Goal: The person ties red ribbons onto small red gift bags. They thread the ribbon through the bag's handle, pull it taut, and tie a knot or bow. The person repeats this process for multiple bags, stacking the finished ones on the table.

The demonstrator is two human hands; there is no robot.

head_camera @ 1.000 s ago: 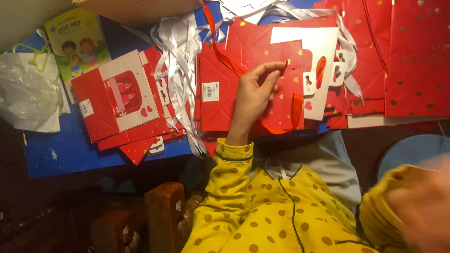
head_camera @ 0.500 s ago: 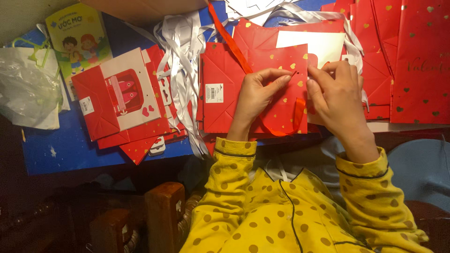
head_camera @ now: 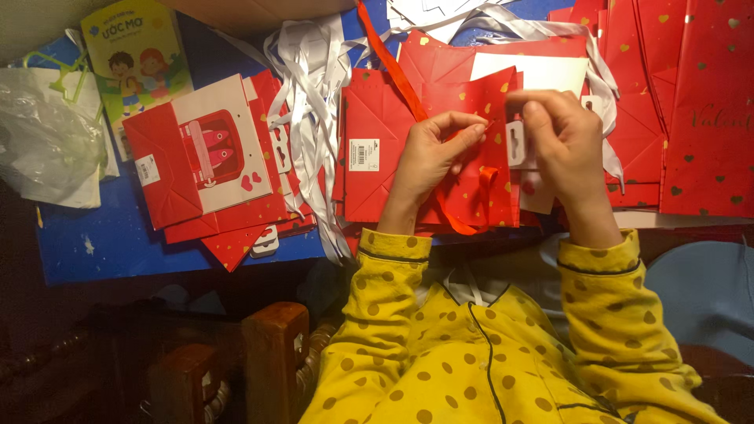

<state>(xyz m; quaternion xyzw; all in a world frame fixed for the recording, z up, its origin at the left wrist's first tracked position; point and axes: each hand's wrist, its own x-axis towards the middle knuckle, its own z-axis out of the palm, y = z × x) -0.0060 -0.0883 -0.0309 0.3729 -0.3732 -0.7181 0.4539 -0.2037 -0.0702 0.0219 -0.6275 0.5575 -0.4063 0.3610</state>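
Observation:
A flat red paper gift bag [head_camera: 369, 149] with gold hearts lies on top of a pile in front of me. My left hand [head_camera: 428, 157] rests on it, thumb and forefinger pinching at its upper edge where an orange-red ribbon [head_camera: 393, 71] runs in. My right hand [head_camera: 561, 137] is right beside it, fingertips closed on the same spot near a small white hang tag [head_camera: 516, 145]. Both sleeves are yellow with brown dots.
A second pile of red bags [head_camera: 200, 169] with a white window panel lies to the left on the blue table [head_camera: 86, 251]. White ribbons [head_camera: 310, 71], a children's booklet [head_camera: 137, 59], a plastic bag [head_camera: 43, 133], more red bags [head_camera: 699, 102] and a wooden chair [head_camera: 271, 345] surround me.
My right hand came in from the lower right and joined the left at the bag's upper edge. The view has shifted slightly; the left hand stays on the bag.

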